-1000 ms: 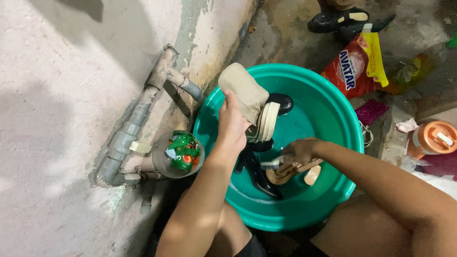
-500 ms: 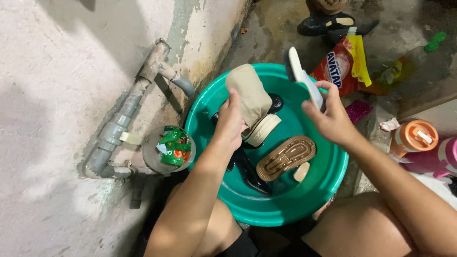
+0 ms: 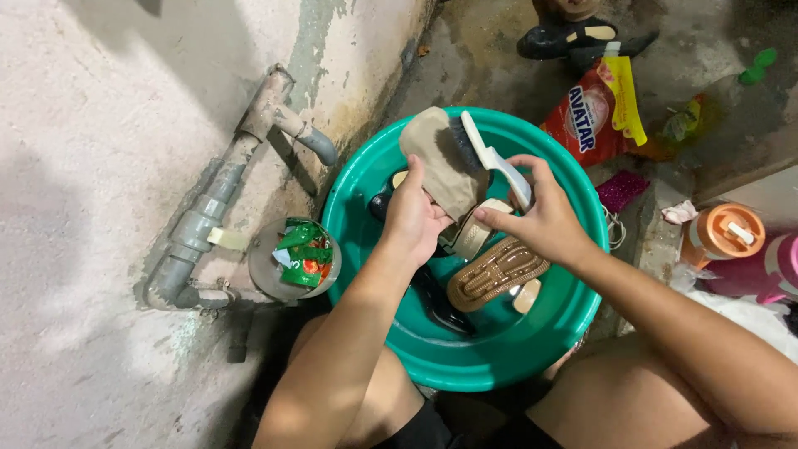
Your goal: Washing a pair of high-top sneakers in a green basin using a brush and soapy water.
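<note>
A red pouch (image 3: 592, 112) lies on the wet floor just past the green basin's (image 3: 465, 370) far rim, flat, with a white oval patch on its face and a yellow strip (image 3: 625, 101) running down its right side. Left of the basin, by the wall pipe (image 3: 199, 224), a small round tub (image 3: 293, 264) holds crumpled green sachets (image 3: 304, 249) with touches of red and white. Far right stands an orange, white-capped bottle (image 3: 721, 234).

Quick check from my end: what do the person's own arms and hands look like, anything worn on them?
Both arms are bare to the frame edge, with no sleeves showing. The left hand and right hand wear no gloves, and no rings, watch or bracelets are visible. Fingers are uncovered.
</note>
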